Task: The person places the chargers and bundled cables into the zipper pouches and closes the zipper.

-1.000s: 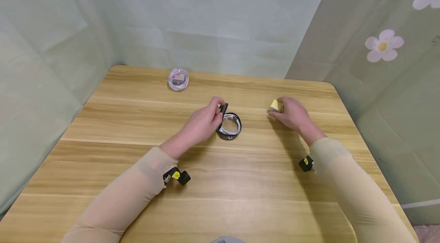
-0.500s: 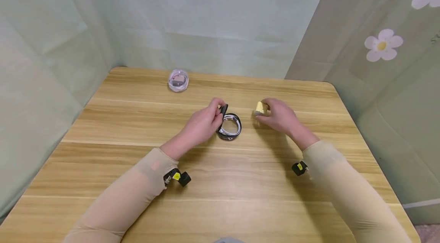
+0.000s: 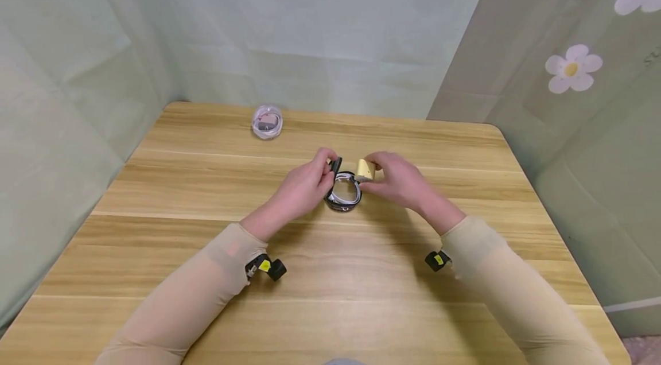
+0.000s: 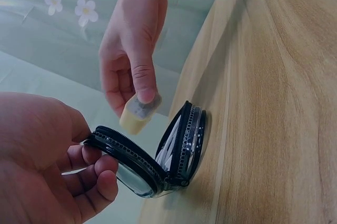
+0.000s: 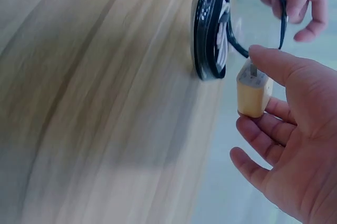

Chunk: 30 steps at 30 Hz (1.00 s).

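Note:
A round clear zip case [image 3: 343, 209] with black zipper edging lies on the table with its lid lifted. My left hand [image 3: 304, 184] pinches the lid's edge [image 4: 124, 148] and holds it up. Inside the case is a coiled white cable [image 5: 222, 37]. Between the thumb and fingers of my right hand [image 3: 403, 184] is a yellow charger plug [image 3: 365, 169] with a grey face. The right wrist view shows my thumb over that grey face [image 5: 255, 78]. The plug is just above the case's right side, close to the rim.
A second round clear case [image 3: 267, 122] sits near the table's back edge, left of centre, with a pale cable and pink and grey pieces in it. Pale fabric walls [image 3: 310, 38] stand behind the wooden table [image 3: 341, 307] and on both sides.
My right hand has carried the charger plug leftwards, from the right part of the table to the case. The left hand keeps the lid raised in the same place.

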### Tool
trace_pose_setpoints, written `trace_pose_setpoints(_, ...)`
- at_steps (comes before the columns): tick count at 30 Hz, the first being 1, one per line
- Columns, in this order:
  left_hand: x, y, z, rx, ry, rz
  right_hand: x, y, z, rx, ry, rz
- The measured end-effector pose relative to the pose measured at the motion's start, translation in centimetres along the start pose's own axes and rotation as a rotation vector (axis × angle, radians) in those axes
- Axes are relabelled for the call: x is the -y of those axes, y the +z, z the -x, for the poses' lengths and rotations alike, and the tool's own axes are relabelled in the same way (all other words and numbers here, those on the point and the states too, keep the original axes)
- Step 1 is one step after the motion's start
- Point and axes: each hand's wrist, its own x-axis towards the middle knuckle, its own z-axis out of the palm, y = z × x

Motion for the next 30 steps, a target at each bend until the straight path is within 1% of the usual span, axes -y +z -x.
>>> trace_pose_setpoints(7, 0.1, 0.1, 0.0, 0.0, -0.003, -0.006, 1.4, 1.3, -0.5, 0.033, -0.04, 0.025)
trace_pose_setpoints(11, 0.0, 0.2, 0.0, 0.005, -0.006, -0.003, 1.6, 2.1, -0.6, 0.059, -0.055, 0.051)
trace_pose_setpoints(14, -0.2, 0.2, -0.1, 0.011, -0.011, 0.0, 1.6, 2.5, -0.7, 0.059, -0.067, 0.067)
trace_pose_setpoints(22, -0.3, 0.1, -0.1, 0.013, -0.016, -0.003, 1.5, 2.8, -0.8, 0.064, -0.083, 0.1)
trace_pose_setpoints(27, -0.3, 0.1, -0.1, 0.008, -0.01, -0.005, 1.5, 2.7, -0.8, 0.065, -0.141, 0.157)
trace_pose_setpoints(30, -0.3, 0.1, -0.1, 0.011, -0.018, -0.001, 1.4, 2.7, -0.8, 0.067, -0.164, 0.178)
